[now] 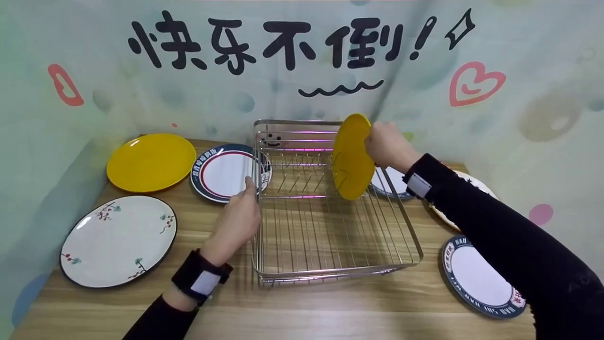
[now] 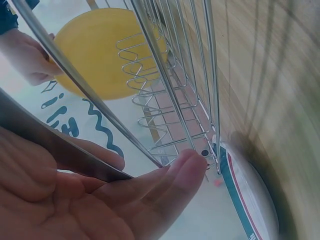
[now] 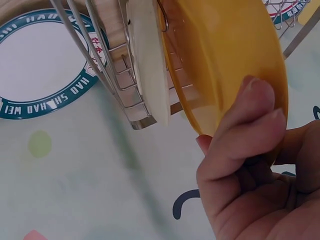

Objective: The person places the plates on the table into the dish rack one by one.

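A yellow plate (image 1: 351,160) stands on edge at the right part of a wire dish rack (image 1: 337,273), over its row of zigzag dividers. My right hand (image 1: 389,146) pinches this plate by its far right edge, fingers on one face in the right wrist view. Beside it in that view, a cream plate (image 3: 147,65) stands upright in the rack; from the head view the yellow plate hides it. My left hand (image 1: 238,219) holds the rack's left side. Its flat metal rim (image 2: 65,145) passes between thumb and fingers in the left wrist view.
Left of the rack lie another yellow plate (image 1: 151,163), a white plate with floral sprigs (image 1: 120,241) and a blue-rimmed plate (image 1: 231,174). To the right are a lettered blue-rimmed plate (image 1: 486,278) and two partly hidden plates. A printed cloth (image 1: 264,94) hangs behind the table.
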The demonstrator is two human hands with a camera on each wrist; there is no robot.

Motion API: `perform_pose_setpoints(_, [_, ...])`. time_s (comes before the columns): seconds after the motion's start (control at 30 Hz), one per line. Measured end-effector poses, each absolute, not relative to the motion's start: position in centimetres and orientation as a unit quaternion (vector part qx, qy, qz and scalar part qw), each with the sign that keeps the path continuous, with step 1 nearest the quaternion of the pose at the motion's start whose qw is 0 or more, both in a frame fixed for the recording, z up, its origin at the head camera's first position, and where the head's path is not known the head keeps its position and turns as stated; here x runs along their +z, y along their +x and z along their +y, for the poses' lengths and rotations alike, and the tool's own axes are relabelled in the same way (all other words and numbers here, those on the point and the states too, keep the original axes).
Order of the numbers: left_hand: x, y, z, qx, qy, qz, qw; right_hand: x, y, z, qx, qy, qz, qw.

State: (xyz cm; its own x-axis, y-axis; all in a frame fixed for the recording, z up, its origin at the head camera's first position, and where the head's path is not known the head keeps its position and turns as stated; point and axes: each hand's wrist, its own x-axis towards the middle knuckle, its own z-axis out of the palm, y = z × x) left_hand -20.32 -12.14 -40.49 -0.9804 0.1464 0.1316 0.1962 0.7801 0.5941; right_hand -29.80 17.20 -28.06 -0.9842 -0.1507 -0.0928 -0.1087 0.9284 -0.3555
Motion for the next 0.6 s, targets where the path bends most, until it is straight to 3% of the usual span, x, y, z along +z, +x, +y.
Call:
perform_pose_setpoints(0.23, [-40.72,-20.38,-12.22,-0.316,-0.108,-0.940,0.064,-28.39,-30.10,17.49,-0.171,-0.074,0.981,0.051])
perform_pose_setpoints(0.6, [-40.85,-20.47,-12.25,-0.329,-0.107,-0.936,0.060,-28.87,-30.75,17.33,-0.148,-0.065,0.986,0.042])
